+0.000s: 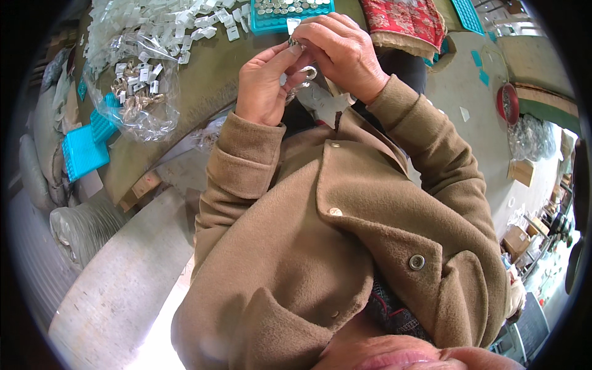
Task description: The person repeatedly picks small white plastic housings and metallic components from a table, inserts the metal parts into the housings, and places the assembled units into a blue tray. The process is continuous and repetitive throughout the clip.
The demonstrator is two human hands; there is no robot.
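Both my hands are raised close together at the table's near edge. My left hand (266,80) is closed, its thumb and forefinger pinched at a small white tag (293,24). A shiny silvery looped strand (306,74) hangs by the left fingers, perhaps joined to the tag; its exact kind is unclear. My right hand (342,49) curls over from the other side, fingertips pressed at the same spot and partly covering it. Just beyond them lies a turquoise tray (262,24) with round metallic pieces.
Many small white tags (160,24) are heaped at the table's far left. Nearer, a clear plastic bag (154,123) holds tagged metallic strands beside turquoise trays (85,151). A red patterned cloth (404,21) lies at the far right. A red bowl (507,103) stands further right.
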